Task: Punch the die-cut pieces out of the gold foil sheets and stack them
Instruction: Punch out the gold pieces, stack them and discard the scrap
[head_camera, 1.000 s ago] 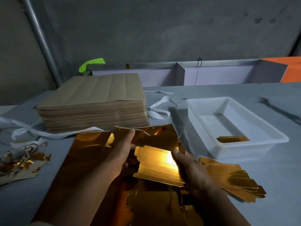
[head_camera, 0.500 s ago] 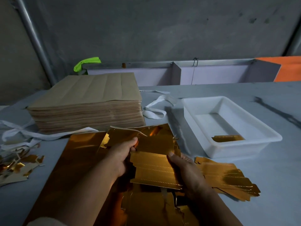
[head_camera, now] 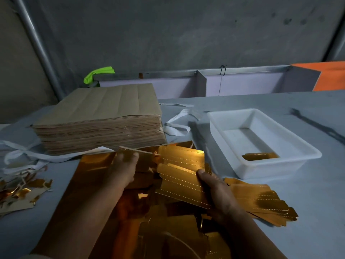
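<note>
The left hand [head_camera: 124, 171] holds the gold sheet [head_camera: 93, 165] steady so the right hand [head_camera: 217, 187], pinching a gold piece [head_camera: 179, 184], can pull it free for the pile [head_camera: 261, 200].

Your right hand [head_camera: 214, 186] shows only its thumb on the piece [head_camera: 181, 186]; the fingers lie hidden under it. Your left hand [head_camera: 123, 171] covers the sheet [head_camera: 93, 174] where it grips, and its fingertips are blurred. The sheet runs off the bottom edge, as do both forearms. Your right wrist hides part of the pile [head_camera: 265, 202]. The tray [head_camera: 270, 170] wall cuts off the strip [head_camera: 259, 156] inside. The scraps [head_camera: 18, 191] run off the left edge.
</note>
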Demonstrator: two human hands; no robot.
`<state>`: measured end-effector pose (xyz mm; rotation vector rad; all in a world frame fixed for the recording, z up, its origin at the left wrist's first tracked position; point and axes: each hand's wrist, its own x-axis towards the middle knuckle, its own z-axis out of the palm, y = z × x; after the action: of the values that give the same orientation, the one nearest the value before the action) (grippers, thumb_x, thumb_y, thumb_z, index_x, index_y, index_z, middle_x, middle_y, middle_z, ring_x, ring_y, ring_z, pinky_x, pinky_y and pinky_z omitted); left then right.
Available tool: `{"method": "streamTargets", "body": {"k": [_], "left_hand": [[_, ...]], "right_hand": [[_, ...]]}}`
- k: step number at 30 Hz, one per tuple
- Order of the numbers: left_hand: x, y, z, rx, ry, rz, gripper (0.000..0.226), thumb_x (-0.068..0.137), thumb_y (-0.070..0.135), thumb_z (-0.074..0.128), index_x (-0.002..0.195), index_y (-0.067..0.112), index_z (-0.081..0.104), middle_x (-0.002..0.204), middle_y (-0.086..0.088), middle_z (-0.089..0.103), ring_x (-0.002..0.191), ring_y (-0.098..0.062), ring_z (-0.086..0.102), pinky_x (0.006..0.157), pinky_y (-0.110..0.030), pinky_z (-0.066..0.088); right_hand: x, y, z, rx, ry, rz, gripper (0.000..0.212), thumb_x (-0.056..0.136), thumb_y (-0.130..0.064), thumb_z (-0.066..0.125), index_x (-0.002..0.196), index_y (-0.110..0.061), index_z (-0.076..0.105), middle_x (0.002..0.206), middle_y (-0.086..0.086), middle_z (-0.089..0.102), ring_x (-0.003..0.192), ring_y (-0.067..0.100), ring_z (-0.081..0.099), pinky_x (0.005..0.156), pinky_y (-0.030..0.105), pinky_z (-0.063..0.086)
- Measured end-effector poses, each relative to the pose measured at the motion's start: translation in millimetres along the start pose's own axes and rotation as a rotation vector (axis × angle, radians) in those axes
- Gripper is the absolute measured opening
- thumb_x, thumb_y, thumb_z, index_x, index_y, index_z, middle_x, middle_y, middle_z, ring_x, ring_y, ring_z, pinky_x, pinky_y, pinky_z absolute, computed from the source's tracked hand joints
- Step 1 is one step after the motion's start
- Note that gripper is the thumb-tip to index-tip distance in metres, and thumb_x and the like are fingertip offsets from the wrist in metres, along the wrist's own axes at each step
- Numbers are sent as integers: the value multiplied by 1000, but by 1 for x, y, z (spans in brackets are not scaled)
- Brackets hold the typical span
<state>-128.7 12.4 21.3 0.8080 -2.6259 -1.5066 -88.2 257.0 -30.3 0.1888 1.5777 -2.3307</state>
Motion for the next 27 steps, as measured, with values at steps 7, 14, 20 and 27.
{"method": "streamTargets", "body": {"k": [7, 14, 20, 27], "left_hand": [[-52, 5, 0, -138, -584, 59, 61, 62, 60, 72, 110, 25, 58, 110, -6, 65, 98, -23, 64, 71, -31, 50], [-51, -4, 8, -154, -428, 44, 13, 87, 20, 69, 100, 20, 67, 105, -7, 64, 89, -19, 58, 62, -24, 46], [-41, -6, -15, -587, -377, -98, 34, 71, 17, 73, 103, 13, 63, 103, -11, 62, 89, -23, 56, 67, -30, 45], [-42, 5, 13, -784, -444, -183, 39, 75, 8, 72, 112, 12, 60, 109, -16, 70, 102, -31, 66, 75, -39, 54]], "right_hand": [[-3, -3, 7, 16, -7, 15, 47, 86, -49, 61, 124, -24, 52, 112, 19, 69, 89, 37, 73, 64, 41, 58], [-6, -5, 10, -169, 70, -47, 28, 98, -52, 46, 112, -29, 54, 101, 8, 65, 83, 24, 68, 50, 26, 54], [-2, 1, 9, -263, 38, -124, 37, 102, -46, 41, 85, -14, 52, 57, -2, 54, 47, 9, 48, 45, 20, 40], [-5, 1, 13, -352, -24, -129, 32, 99, -46, 46, 84, -18, 51, 58, -2, 54, 45, 10, 45, 44, 20, 37]]}}
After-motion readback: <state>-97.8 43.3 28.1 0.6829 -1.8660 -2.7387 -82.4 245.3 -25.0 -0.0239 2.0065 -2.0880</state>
